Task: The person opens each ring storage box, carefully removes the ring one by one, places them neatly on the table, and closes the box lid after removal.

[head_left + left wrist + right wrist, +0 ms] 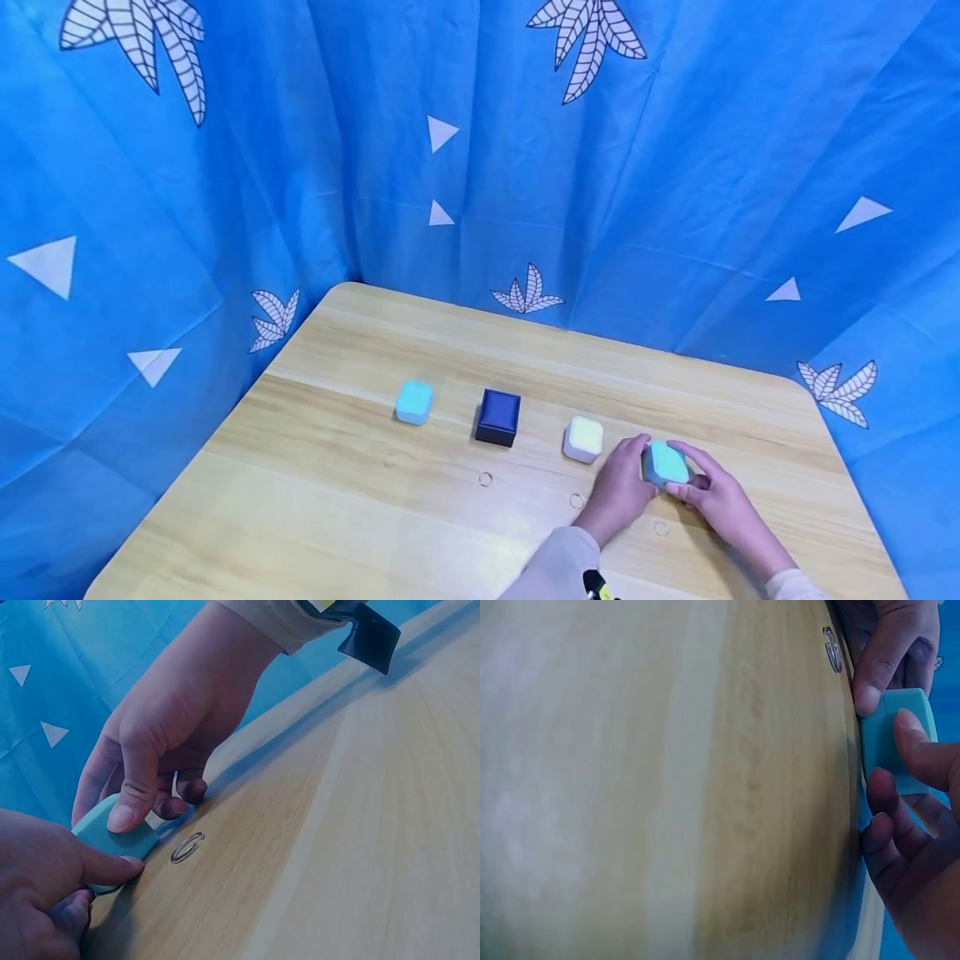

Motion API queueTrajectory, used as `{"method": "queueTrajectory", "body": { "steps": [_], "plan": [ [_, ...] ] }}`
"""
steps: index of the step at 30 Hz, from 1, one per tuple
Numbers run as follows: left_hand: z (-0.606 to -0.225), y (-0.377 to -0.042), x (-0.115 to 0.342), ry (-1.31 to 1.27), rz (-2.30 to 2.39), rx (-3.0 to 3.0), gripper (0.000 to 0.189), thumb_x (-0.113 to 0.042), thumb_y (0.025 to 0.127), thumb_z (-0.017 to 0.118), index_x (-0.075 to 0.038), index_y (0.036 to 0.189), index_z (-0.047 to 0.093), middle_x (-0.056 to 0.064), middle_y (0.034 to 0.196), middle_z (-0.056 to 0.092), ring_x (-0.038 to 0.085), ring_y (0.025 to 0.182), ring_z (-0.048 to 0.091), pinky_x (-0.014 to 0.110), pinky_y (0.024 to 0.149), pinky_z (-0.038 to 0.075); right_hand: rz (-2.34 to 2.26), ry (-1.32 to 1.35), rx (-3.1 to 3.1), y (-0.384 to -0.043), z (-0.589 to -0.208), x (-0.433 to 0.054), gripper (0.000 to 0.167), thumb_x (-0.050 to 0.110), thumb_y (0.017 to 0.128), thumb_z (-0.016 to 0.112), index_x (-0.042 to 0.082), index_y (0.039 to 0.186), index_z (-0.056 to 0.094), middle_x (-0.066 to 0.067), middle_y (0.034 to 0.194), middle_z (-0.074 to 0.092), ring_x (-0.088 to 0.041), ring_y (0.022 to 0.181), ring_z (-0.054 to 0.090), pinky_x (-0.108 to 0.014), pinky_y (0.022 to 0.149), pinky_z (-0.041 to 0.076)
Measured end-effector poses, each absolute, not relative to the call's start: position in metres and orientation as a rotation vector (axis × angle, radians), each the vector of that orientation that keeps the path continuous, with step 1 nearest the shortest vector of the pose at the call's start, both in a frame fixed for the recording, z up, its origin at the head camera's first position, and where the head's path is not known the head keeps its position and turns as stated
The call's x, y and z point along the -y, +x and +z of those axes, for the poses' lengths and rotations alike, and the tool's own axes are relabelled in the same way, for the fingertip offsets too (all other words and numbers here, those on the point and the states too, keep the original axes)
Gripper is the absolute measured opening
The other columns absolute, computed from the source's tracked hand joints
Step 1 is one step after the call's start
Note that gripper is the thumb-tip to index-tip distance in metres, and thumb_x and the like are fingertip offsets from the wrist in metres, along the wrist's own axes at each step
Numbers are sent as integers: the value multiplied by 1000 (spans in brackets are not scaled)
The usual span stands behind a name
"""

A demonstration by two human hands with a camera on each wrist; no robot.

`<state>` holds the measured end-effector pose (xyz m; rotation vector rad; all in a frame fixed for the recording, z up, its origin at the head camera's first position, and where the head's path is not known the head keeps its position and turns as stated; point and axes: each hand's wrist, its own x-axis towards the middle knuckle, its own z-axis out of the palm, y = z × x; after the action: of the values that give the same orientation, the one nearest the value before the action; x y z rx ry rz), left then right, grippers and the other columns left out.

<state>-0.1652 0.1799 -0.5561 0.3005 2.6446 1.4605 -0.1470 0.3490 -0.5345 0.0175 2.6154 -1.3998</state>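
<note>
A small teal ring box with rounded corners stands at the right of the wooden table, its lid apparently down. My left hand grips it from the left, while my right hand holds the other side between thumb and fingers. In the left wrist view both thumbs press the front of the teal box. The right wrist view shows the teal box pinched between the hands as well. A thin ring lies on the table just in front of it.
Left of the hands stand a white box, a dark blue box and a light blue box. Before them lie a ring, another ring and a faint ring. A blue curtain borders the table.
</note>
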Motion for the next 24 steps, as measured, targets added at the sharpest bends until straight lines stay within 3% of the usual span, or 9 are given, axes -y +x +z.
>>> {"method": "queueTrajectory", "body": {
  "steps": [8,16,24],
  "plan": [
    [-551,-163,-182,270,1449,-2646,77,-6,76,86,-26,143,52,-10,137,58,8,126,57,24,106,48,-1335,50,-2622,-148,-533,-351,72,12,90,74,13,153,40,1,68,46,-6,56,45,-23,50,45],
    [-554,-162,-183,272,1437,-2650,79,-5,77,85,-26,145,51,-11,139,57,8,127,56,24,106,48,-1311,43,-2625,-146,-531,-350,73,16,89,75,13,153,41,4,63,46,-7,56,46,-24,50,45],
    [-551,-162,-181,320,1434,-2663,78,-7,77,85,-21,145,50,-6,137,58,10,125,57,25,106,48,-1313,-14,-2632,-146,-531,-352,75,14,89,75,11,154,38,-3,69,55,-11,59,51,-25,51,47]
  ]
}}
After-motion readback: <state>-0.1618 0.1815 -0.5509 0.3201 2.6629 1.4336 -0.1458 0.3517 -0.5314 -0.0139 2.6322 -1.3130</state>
